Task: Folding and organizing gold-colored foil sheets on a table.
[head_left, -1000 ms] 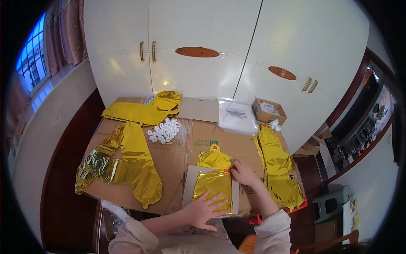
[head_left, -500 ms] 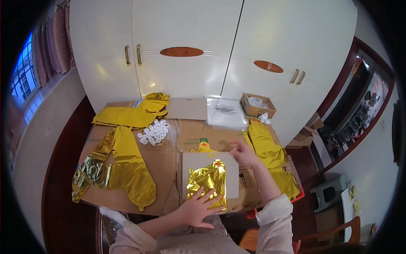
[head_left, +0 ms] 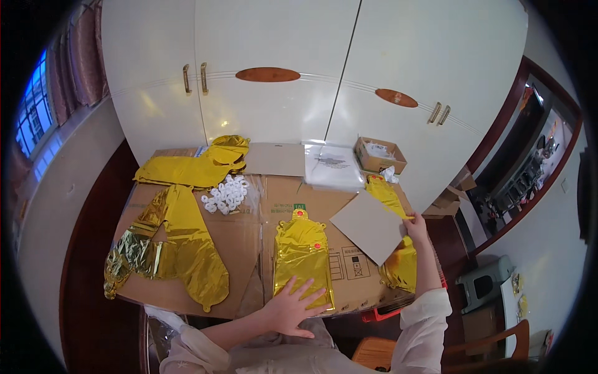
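My left hand (head_left: 291, 313) lies flat with fingers spread on the lower end of a folded gold foil balloon (head_left: 300, 258). That balloon has a small tab with a red mark at its top. At the right, my right hand (head_left: 416, 228) grips the corner of a grey cardboard sheet (head_left: 367, 225), which is tilted and partly covers a pile of gold foil balloons (head_left: 398, 274). A large unfolded gold foil balloon (head_left: 193, 249) is spread out at the left.
A heap of white rings (head_left: 225, 194) sits behind the unfolded balloon. More gold balloons (head_left: 180, 169) lie at the back left, beside another grey sheet (head_left: 277, 160). Clear plastic bags (head_left: 333, 165) and a small open carton (head_left: 381, 153) stand by the white cabinet (head_left: 274, 37).
My right hand has moved right and nearer, taking the cardboard sheet off the middle to the right. The folded balloon now shows in full length. My left hand stays in place.
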Motion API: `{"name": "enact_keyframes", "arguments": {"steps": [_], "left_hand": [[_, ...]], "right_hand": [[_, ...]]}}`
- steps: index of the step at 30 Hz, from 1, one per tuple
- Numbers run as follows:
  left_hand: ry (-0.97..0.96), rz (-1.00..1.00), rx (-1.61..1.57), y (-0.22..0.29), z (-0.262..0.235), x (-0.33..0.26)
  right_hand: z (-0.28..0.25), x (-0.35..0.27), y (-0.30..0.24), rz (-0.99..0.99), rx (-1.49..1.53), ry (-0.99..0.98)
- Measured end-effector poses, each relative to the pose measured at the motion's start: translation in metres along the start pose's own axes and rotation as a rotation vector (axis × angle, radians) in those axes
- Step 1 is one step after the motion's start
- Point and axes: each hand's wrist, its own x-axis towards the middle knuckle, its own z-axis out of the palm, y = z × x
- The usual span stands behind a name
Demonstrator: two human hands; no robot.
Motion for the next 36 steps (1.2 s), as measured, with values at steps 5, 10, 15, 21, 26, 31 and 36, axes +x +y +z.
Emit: {"name": "enact_keyframes", "arguments": {"steps": [5,10,15,21,26,31,36], "left_hand": [[0.015,0.002,-0.025,-0.001,0.002,0.0],[0.033,-0.006,-0.04,-0.001,0.002,-0.002],[0.035,0.003,-0.049,-0.002,0.005,-0.002],[0.033,0.005,-0.09,-0.002,0.004,-0.001],[0.086,0.014,-0.073,-0.002,0.007,-0.001],[-0.164,-0.052,-0.317,-0.003,0.005,-0.001],[0.015,0.005,-0.123,-0.004,0.005,0.0]], "right_hand": [[0.01,-0.034,-0.007,-0.303,-0.472,0.026],[0.066,-0.141,-0.113,-0.708,-0.387,-0.202],[0.115,-0.229,-0.156,-1.006,-0.404,-0.69],[0.143,-0.224,-0.142,-0.971,-0.419,-0.744],[0.154,-0.21,-0.142,-0.95,-0.48,-0.692],[0.164,-0.223,-0.187,-1.167,-0.448,-1.02],[0.195,-0.205,-0.171,-1.169,-0.386,-0.997]]}}
